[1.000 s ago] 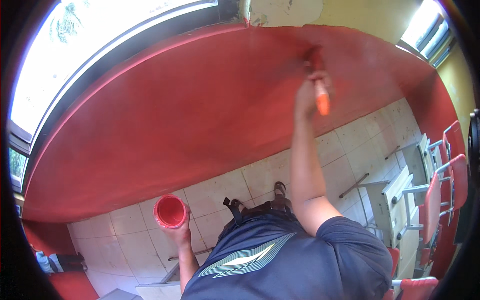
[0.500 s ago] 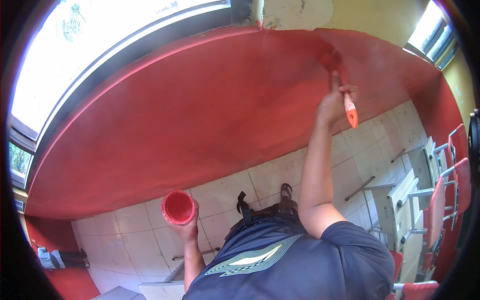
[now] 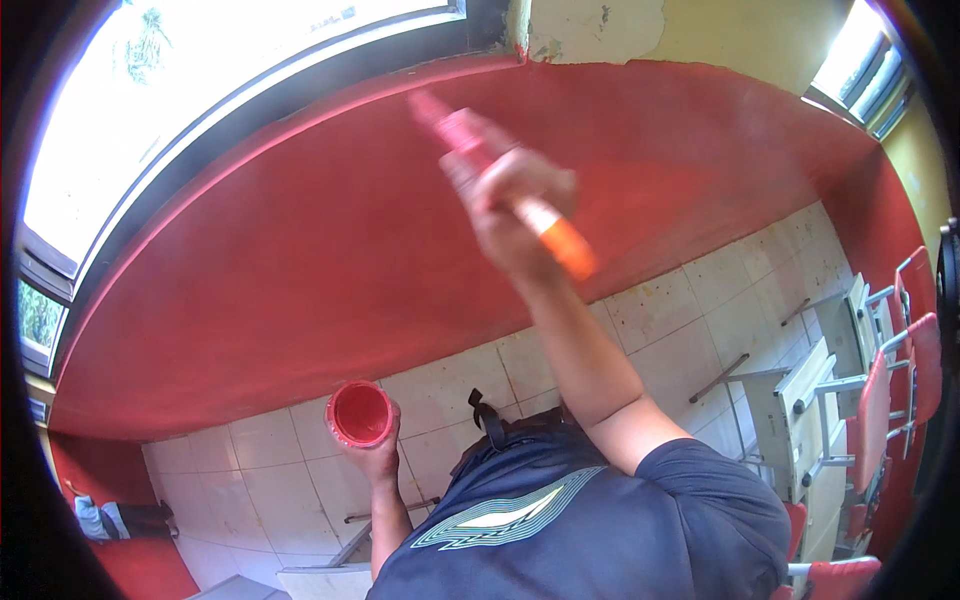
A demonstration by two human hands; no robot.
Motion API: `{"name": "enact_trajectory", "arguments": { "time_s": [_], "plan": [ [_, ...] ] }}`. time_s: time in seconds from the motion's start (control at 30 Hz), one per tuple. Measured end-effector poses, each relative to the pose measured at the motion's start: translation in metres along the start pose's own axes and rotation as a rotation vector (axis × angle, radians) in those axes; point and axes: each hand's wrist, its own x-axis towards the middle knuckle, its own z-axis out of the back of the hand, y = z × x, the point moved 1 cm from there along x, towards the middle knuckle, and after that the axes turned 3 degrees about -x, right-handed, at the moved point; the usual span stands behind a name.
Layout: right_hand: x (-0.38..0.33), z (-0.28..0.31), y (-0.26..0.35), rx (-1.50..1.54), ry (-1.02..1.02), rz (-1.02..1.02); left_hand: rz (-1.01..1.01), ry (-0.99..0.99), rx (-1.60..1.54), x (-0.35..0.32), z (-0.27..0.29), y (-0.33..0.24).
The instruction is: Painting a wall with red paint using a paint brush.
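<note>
My right hand (image 3: pixel 515 195) has its fingers curled around a paintbrush (image 3: pixel 555 235), long axis slanted: blurry bristles (image 3: pixel 430 110) up-left, orange handle end (image 3: pixel 574 258) down-right. It's in front of the red wall (image 3: pixel 300 270), can't tell if touching. My left hand (image 3: pixel 380 458) grips a paint tub (image 3: pixel 334 420), mouth up.

Bare hands: two, so one left hand (image 3: pixel 378 458), one right hand (image 3: pixel 515 195). Paintbrush (image 3: pixel 562 243): just one. Paint tub (image 3: pixel 350 441): also one. Dark T-shirt (image 3: pixel 610 525): one, with single emblem (image 3: pixel 510 510). Black strap (image 3: pixel 489 418): one. Other person (image 3: pixel 105 520): one, way over at left edge. Windows (image 3: pixel 230 110): two for sure, can't tell if left-edge pane (image 3: pixel 40 315) makes three. Red chairs (image 3: pixel 870 425): at least three, too much overlap for exact number, sorry. Palm tree (image 3: pixel 147 45) outside: one.
</note>
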Motion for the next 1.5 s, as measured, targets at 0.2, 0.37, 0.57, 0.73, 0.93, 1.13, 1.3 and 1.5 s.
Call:
{"name": "enact_trajectory", "arguments": {
  "time_s": [0.2, 0.37, 0.57, 0.73, 0.93, 1.13, 1.3, 1.5],
  "plan": [
    [0.034, 0.102, -0.049, -0.366, -0.413, -0.252, 0.023, 0.019, 0.022, -0.003, 0.010, 0.016],
    [0.021, 0.074, -0.048, -0.528, -0.376, -0.031, 0.115, 0.033, 0.047, -0.008, 0.028, 0.038],
    [-0.012, 0.008, -0.017, -0.012, 0.183, 0.043, 0.067, 0.061, 0.024, -0.002, 0.012, 0.015],
    [-0.023, 0.054, -0.064, 0.330, 0.092, -0.076, -0.020, 0.061, 0.000, -0.004, 0.012, 0.006],
    [0.028, 0.242, -0.149, -0.439, -0.575, -0.035, -0.127, 0.023, 0.117, -0.010, -0.001, -0.020],
    [0.011, 0.208, -0.152, -0.289, -0.517, -0.040, -0.019, 0.110, 0.083, -0.011, -0.029, -0.040],
    [-0.046, 0.105, -0.079, 0.353, 0.087, 0.093, -0.039, 0.171, 0.078, -0.016, -0.068, -0.053],
    [-0.008, 0.161, -0.089, 0.229, -0.065, -0.071, -0.051, 0.135, 0.078, -0.026, -0.095, -0.062]
  ]
}}
